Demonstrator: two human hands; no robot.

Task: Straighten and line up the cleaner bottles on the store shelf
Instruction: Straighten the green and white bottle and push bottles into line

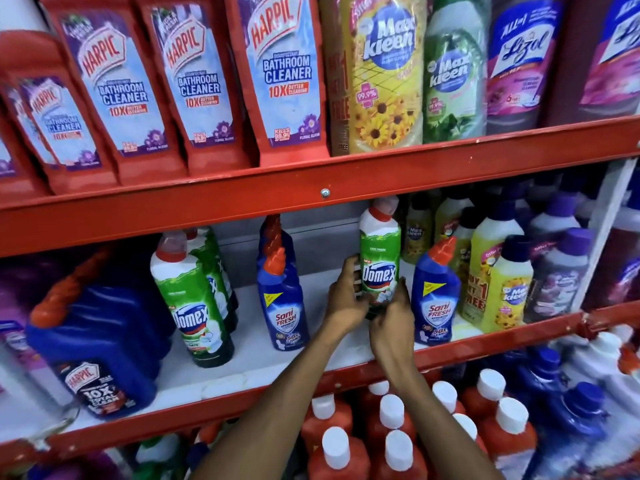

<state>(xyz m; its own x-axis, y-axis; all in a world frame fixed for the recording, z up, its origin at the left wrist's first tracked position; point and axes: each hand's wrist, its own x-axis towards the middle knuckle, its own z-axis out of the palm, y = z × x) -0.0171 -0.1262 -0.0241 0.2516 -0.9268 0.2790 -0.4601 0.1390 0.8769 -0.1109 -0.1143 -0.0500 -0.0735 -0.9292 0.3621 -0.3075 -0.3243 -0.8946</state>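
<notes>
Both hands grip a green Domex bottle [380, 258] on the middle shelf [263, 355].
The left hand [346, 296] and right hand [391, 317] clasp its base; Sani Fresh bottles [434, 299] flank it.

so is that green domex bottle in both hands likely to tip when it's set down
Probably somewhat tippy: the green Domex bottle is tall and narrow with an angled neck. Its glossy label may be slick, which fits the left hand and right hand both gripping low. It looks like stiff plastic.
</notes>
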